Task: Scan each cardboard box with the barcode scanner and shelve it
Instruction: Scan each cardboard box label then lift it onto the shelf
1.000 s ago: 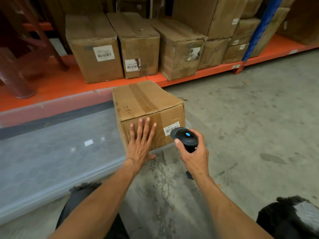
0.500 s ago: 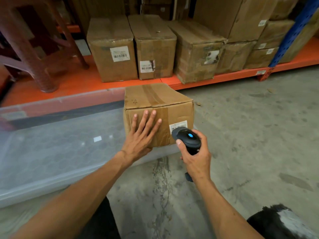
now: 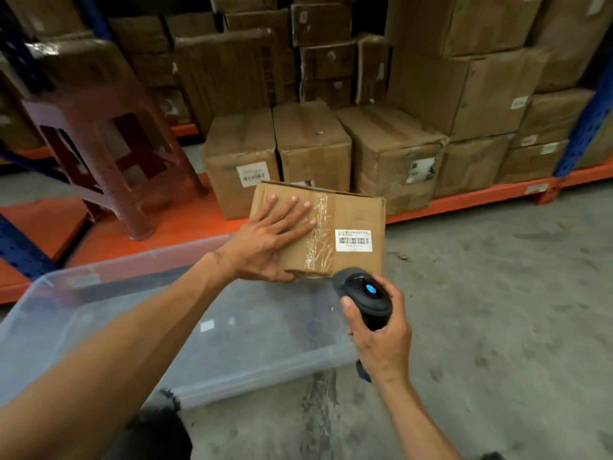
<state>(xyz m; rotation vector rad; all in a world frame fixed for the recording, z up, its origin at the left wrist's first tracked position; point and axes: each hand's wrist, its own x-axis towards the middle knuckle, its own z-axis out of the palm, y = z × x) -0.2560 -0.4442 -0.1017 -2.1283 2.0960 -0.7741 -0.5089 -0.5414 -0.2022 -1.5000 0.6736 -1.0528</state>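
Observation:
A taped cardboard box (image 3: 348,214) is lifted and tilted toward me above the far corner of a clear plastic bin (image 3: 99,313). Its white barcode label (image 3: 353,240) faces up. My left hand (image 3: 265,240) lies flat on the box's left half, fingers spread, thumb under the near edge. My right hand (image 3: 381,336) grips the black barcode scanner (image 3: 365,293), whose blue light is on. The scanner's head sits just below the box's near edge, under the label.
An orange low shelf (image 3: 172,227) holds a row of labelled cardboard boxes (image 3: 245,161), with more stacked behind. A red plastic stool (image 3: 109,141) stands on the shelf at left. Blue uprights (image 3: 583,127) frame the rack. Grey concrete floor (image 3: 497,310) spreads to the right.
The box has risen off the bin's corner and tipped toward me, so its label now faces up. My left hand went up with it. The view lifted toward the shelf.

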